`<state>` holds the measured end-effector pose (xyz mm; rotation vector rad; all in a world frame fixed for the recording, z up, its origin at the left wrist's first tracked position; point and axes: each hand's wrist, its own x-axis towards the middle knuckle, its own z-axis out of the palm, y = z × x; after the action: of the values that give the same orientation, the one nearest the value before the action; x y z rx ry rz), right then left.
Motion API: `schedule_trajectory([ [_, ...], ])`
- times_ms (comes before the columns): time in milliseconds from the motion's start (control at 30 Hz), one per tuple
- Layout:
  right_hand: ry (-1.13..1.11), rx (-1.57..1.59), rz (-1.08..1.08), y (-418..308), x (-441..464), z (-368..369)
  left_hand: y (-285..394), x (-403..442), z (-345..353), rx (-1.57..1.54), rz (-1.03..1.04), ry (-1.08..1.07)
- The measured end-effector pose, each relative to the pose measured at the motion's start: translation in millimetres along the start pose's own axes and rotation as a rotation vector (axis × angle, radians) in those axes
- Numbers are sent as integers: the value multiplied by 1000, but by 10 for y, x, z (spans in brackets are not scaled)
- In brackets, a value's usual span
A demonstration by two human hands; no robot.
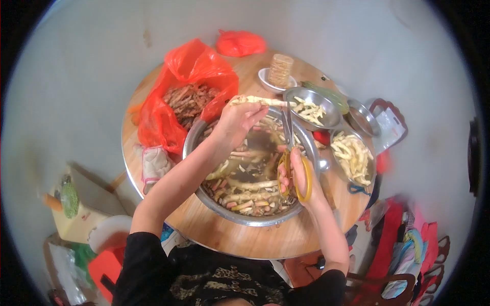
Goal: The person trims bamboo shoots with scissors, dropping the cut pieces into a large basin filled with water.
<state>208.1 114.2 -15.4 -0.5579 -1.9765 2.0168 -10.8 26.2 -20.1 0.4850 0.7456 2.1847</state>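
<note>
My left hand (238,122) is closed around a long, pale, knobbly root (263,101), held out level above the far rim of a large metal basin (250,221). My right hand (299,176) grips scissors (305,178) with yellow handles, the blades pointing up. Their tips reach the root's right end; whether they touch it is hard to tell. In the basin, more pale and pinkish root pieces (250,186) lie in murky water. Cut pale pieces (310,110) sit in a metal bowl (332,120) behind the scissors, and others (352,158) in a second bowl to the right.
A red plastic bag (153,115) of brown roots or peelings (189,102) stands left of the basin on the round wooden table (224,239). At the back are a white dish (263,76) with a stacked item and another red bag (241,43). A cloth glove (154,164) lies at left.
</note>
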Motion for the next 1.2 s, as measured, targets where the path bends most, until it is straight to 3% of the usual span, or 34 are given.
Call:
schedule_trajectory([
  [67,30,14,0,-58,-3,9,-15,-38,23,36,-43,-22],
  [167,97,24,7,-123,-46,8,27,-163,160,164,57,-96],
  [233,135,25,13,-165,-71,-24,120,-252,237,127,38,-235],
  [367,159,-44,3,-207,-126,-143,295,-348,382,59,-84,-172],
  [433,159,-98,16,-205,-140,-139,309,-247,319,400,-161,-177],
  [533,112,-265,20,-180,-195,-89,199,-155,119,665,-133,-262],
  [767,31,-134,2,-94,-130,-93,172,-204,159,572,-156,-247],
  [833,26,-117,21,-109,-118,-77,237,-276,248,582,-249,-165],
  [900,16,-268,-73,-84,-105,-69,239,-273,241,598,-238,-174],
  [1033,28,-289,-44,-107,-110,-36,251,-265,205,597,-245,-195],
  [1200,-16,-64,-36,-69,-131,-91,260,-201,109,558,-272,-215],
])
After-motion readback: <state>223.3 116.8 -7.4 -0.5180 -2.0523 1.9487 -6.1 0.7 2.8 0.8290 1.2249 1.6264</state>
